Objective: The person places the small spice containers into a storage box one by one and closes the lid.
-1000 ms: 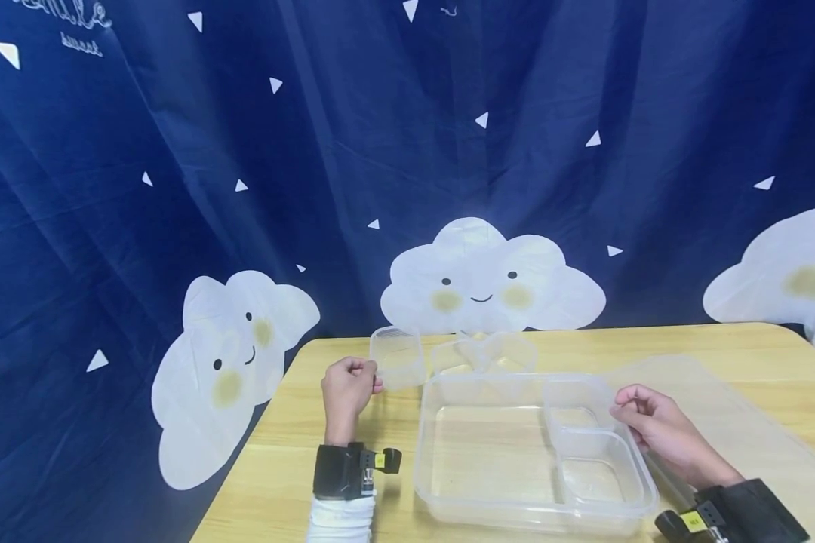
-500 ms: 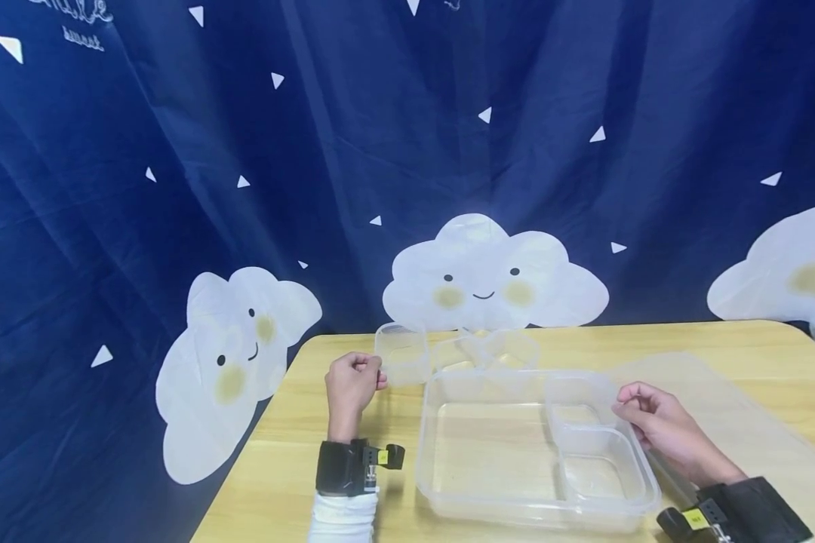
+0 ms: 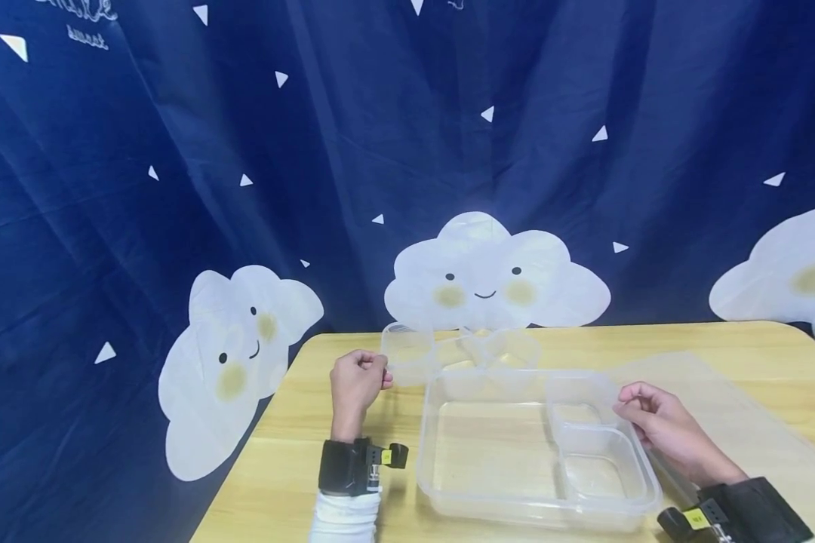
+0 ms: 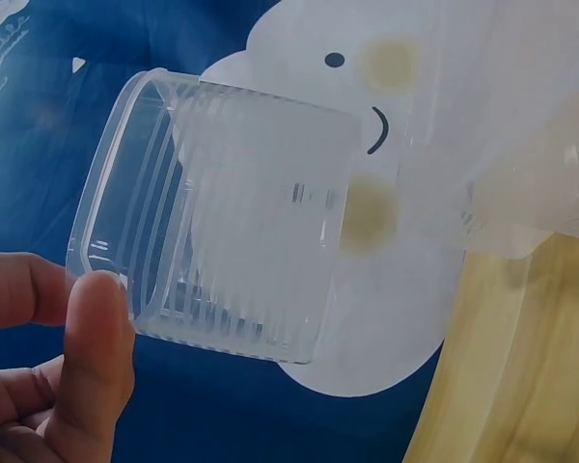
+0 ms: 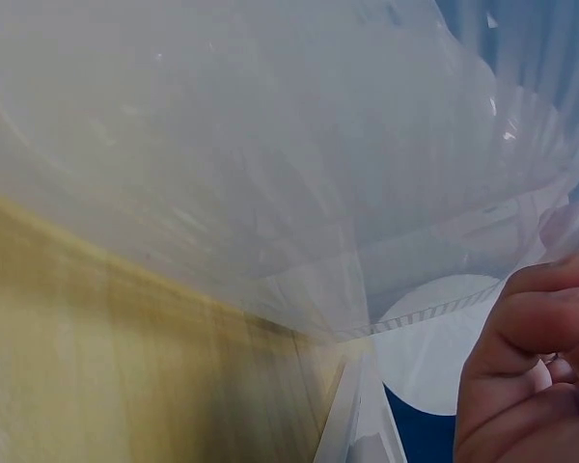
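Note:
My left hand [image 3: 355, 385] pinches the rim of a small clear plastic container [image 4: 241, 222]. The container is tipped on its side, its ribbed wall showing in the left wrist view. In the head view it is left of a large clear plastic box [image 3: 489, 499]. Two more small containers sit inside that box on its right side, a far one [image 3: 577, 392] and a near one [image 3: 598, 486]. At the box's right rim, my right hand [image 3: 665, 434] grips the edge between thumb and curled fingers. The box wall [image 5: 222, 145] fills much of the right wrist view.
Behind the box, other small clear containers [image 3: 458, 353] stand on the wooden table [image 3: 278, 460]. A flat translucent panel [image 3: 727, 422] lies to the right, under my right forearm. A blue curtain [image 3: 353, 136] with white clouds hangs beyond the table's far edge.
My left hand has shifted slightly right with the small container, bringing it closer to the containers behind the box. The right hand keeps its place at the box rim.

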Demonstrator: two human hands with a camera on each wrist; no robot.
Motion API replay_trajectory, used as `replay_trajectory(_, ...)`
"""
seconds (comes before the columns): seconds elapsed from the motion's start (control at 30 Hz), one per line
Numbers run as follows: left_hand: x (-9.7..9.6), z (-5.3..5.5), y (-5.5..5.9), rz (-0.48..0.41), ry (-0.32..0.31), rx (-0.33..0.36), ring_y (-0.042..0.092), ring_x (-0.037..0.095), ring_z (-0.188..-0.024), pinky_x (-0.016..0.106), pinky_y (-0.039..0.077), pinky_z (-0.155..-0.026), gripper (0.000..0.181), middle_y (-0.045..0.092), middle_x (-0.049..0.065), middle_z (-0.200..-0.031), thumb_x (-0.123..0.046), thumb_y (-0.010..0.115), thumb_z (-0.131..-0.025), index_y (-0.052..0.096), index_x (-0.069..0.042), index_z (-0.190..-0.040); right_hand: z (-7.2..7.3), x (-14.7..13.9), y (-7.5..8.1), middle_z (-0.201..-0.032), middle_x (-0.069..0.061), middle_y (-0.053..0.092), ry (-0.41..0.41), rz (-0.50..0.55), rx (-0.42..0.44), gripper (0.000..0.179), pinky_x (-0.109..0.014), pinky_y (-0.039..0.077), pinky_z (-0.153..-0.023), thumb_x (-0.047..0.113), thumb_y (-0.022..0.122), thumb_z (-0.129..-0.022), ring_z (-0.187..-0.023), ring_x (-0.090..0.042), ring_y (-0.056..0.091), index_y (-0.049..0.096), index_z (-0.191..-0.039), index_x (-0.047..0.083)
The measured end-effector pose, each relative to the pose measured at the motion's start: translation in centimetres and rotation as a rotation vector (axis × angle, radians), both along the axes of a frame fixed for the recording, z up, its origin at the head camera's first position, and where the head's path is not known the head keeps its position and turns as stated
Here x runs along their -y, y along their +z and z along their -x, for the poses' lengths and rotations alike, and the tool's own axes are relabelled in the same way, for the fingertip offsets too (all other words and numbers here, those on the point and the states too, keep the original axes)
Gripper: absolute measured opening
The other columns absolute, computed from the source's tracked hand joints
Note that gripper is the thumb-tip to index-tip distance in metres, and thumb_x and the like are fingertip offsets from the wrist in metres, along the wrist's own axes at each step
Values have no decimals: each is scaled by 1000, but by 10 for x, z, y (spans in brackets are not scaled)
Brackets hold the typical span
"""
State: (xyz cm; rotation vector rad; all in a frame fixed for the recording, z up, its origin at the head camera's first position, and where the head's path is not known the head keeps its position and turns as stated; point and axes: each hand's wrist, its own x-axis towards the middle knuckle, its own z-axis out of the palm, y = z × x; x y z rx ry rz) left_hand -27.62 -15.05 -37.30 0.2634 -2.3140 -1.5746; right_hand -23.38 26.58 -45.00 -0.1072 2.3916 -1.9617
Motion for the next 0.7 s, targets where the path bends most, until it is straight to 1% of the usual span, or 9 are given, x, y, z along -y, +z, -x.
replay_trajectory(0.3, -5, -2, 2, -8, -42, 13, 67, 18, -55, 30, 58, -57, 13, 66, 7, -65, -10, 61, -86, 68, 2, -87, 0, -1, -1, -72, 2, 42, -5, -5, -1, 13, -24, 39, -45, 10, 55, -97, -54, -11, 42, 49, -100, -1)
replay_trajectory(0.47, -6, -2, 2, -1, -47, 14, 66, 17, -54, 29, 58, -56, 13, 66, 6, -65, -10, 61, -86, 67, 1, -86, -1, -1, -2, -72, 2, 42, 2, 0, -4, 12, -23, 38, -45, 9, 55, -97, -54, -10, 41, 49, -99, 0)
replay_trajectory(0.7, -8, -3, 3, 7, -58, -3, 66, 18, -53, 30, 57, -54, 13, 66, 6, -64, -9, 61, -85, 68, 1, -85, 0, -1, -2, -72, 2, 41, 10, 11, -19, 13, -24, 39, -44, 11, 54, -98, -54, -10, 41, 49, -99, -1)
